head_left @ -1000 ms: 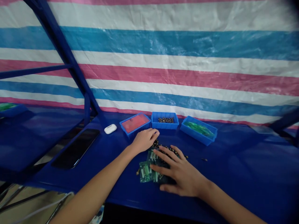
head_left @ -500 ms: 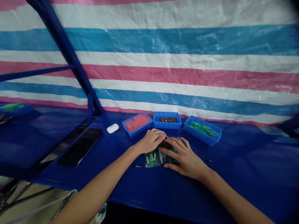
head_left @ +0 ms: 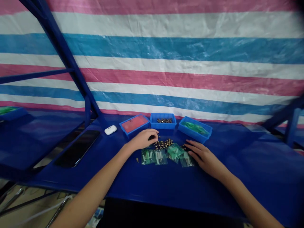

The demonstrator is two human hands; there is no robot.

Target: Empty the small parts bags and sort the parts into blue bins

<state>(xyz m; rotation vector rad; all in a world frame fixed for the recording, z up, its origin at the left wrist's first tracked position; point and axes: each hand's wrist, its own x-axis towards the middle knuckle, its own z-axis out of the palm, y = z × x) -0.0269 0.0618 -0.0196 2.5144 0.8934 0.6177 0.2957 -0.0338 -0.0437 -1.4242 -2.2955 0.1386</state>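
Note:
Several small green circuit boards [head_left: 163, 155] lie in a row on the blue table [head_left: 152, 186]. Behind them sits a loose pile of small brass screws [head_left: 163, 144]. My left hand [head_left: 142, 140] rests curled at the left end of that pile, its fingertips pinched together on something I cannot make out. My right hand [head_left: 203, 155] lies flat with fingers stretched out, touching the rightmost board. One stray brass screw [head_left: 137, 160] lies to the left of the boards.
Three blue bins stand at the back: one with a red lining [head_left: 133, 123], one holding screws [head_left: 163, 120], one holding green parts [head_left: 195, 129]. A white earbud case [head_left: 110, 129] and a black phone [head_left: 77, 148] lie at left. Blue frame bars [head_left: 68, 63] rise at left.
The boards, stacked under my right hand before, now lie spread in a row. My right hand slid to the right; my left hand stayed by the screw pile.

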